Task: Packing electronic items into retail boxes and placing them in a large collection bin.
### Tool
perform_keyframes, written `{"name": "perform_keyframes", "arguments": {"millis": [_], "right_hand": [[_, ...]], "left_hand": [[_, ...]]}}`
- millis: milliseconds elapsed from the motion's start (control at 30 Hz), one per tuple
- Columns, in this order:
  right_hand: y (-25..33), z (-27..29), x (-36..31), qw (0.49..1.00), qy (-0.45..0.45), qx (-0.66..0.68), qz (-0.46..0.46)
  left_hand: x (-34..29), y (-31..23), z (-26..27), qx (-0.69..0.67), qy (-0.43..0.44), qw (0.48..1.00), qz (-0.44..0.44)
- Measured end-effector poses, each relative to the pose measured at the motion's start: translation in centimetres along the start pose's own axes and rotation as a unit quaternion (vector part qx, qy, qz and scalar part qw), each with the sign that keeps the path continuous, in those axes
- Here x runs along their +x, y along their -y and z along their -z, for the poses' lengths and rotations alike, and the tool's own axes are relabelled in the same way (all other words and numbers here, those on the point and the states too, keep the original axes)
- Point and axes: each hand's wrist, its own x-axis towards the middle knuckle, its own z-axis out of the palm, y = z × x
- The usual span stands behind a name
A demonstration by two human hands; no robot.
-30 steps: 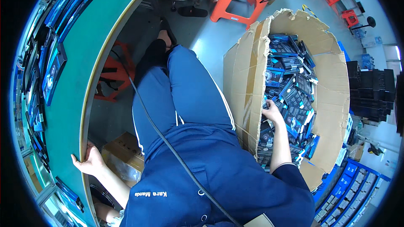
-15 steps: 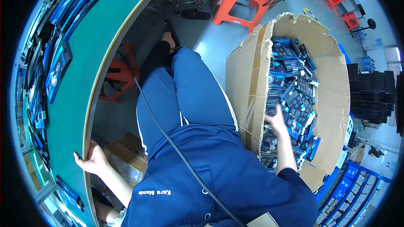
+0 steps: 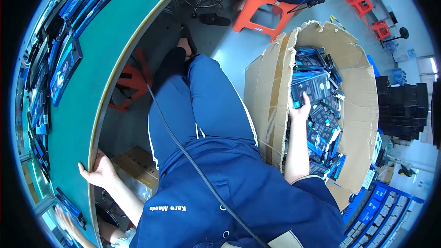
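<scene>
My right hand (image 3: 300, 109) reaches into a large cardboard carton (image 3: 363, 124) at my right. It grips a stack of flat black-and-blue boxes (image 3: 317, 88), lifted against the carton's near wall. Many similar boxes (image 3: 324, 131) lie jumbled beneath it and around the forearm. On my left, my left hand (image 3: 102, 171) holds the rim of the green table (image 3: 98, 69), thumb on top and fingers curled underneath, partly hidden.
Flat boxes (image 3: 69, 71) line the table's far side. Another person's hand (image 3: 66, 222) shows at the lower left. An orange stool (image 3: 266, 14) with a seated person is ahead. Beyond the carton stand black crates (image 3: 402, 108) and a blue rack (image 3: 381, 211). A cable hangs across my front.
My right hand has moved forward in the carton and taken hold of a stack of boxes, now raised. The left hand stays on the table edge. Another person's hand has appeared at the lower left.
</scene>
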Motion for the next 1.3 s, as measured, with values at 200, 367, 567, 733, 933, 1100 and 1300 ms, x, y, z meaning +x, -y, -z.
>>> {"name": "perform_keyframes", "arguments": {"millis": [200, 367, 567, 733, 933, 1100, 1300], "right_hand": [[-0.2, 1.0, 3.6, 0.996, 0.075, -0.025, -0.046], [1.0, 0.7, 4.0, 0.990, 0.036, -0.130, -0.046], [6.9, 2.8, 2.1, 0.944, 0.013, -0.329, 0.021], [5.9, 5.3, 0.7, 0.910, 0.037, -0.406, -0.076], [1.3, 1.5, -2.5, 0.835, 0.003, -0.543, -0.091], [5.9, -2.5, -7.4, 0.743, 0.044, -0.635, -0.205], [11.4, -1.6, -3.7, 0.932, 0.070, -0.351, -0.054]], "left_hand": [[0.2, 0.2, 0.1, -0.014, 0.013, 1.000, 0.003], [-0.1, 0.1, -0.1, -0.005, 0.014, 1.000, 0.002], [-0.3, 0.2, -0.4, -0.001, -0.004, 1.000, -0.007], [-0.1, 0.3, -0.4, 0.006, -0.004, 1.000, -0.017], [0.0, 0.1, -0.3, 0.004, -0.002, 1.000, 0.001], [-0.7, 0.2, -0.7, 0.010, -0.017, 1.000, -0.011], [-0.8, 0.4, -1.0, 0.019, -0.029, 0.999, -0.018]]}}
